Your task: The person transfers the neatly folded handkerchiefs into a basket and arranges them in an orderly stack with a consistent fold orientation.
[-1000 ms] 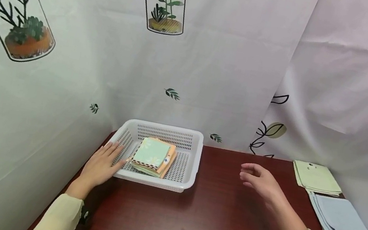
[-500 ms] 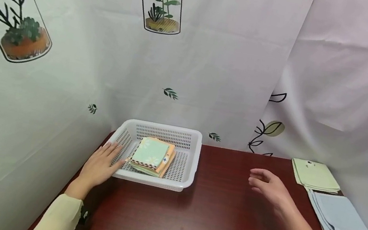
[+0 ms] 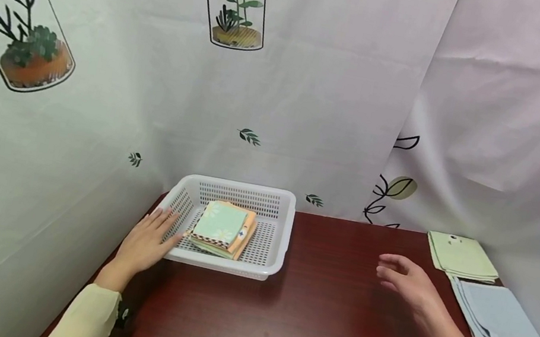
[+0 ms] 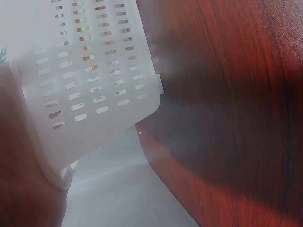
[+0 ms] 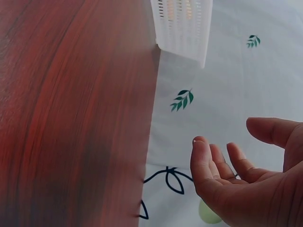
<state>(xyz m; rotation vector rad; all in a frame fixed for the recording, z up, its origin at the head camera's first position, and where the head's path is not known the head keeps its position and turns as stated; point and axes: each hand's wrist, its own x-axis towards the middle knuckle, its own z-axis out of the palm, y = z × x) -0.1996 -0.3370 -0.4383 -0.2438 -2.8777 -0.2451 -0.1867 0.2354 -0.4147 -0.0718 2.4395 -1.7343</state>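
Observation:
A white slotted plastic basket [image 3: 280, 242] stands at the back left of the table. Folded cloths lie stacked in it, a mint-green one [image 3: 221, 223] with a checked edge over an orange one [image 3: 250, 226]. My left hand [image 3: 147, 240] rests on the basket's front left rim with its fingers straight. In the left wrist view, the basket's slotted wall [image 4: 94, 90] shows beside that hand. My right hand [image 3: 409, 282] hovers over the table to the right of the basket, fingers loosely bent and nothing between them, as the right wrist view shows too.
A folded pale green cloth [image 3: 463, 257] and a folded light blue cloth [image 3: 504, 318] lie at the right side of the dark red wooden table [image 3: 269, 325]. White curtains with plant prints [image 3: 286, 105] hang close behind the table and at both sides.
My right hand has moved right, away from the basket and toward the folded cloths at the right. The left hand stays on the basket's rim. The head view has shifted slightly.

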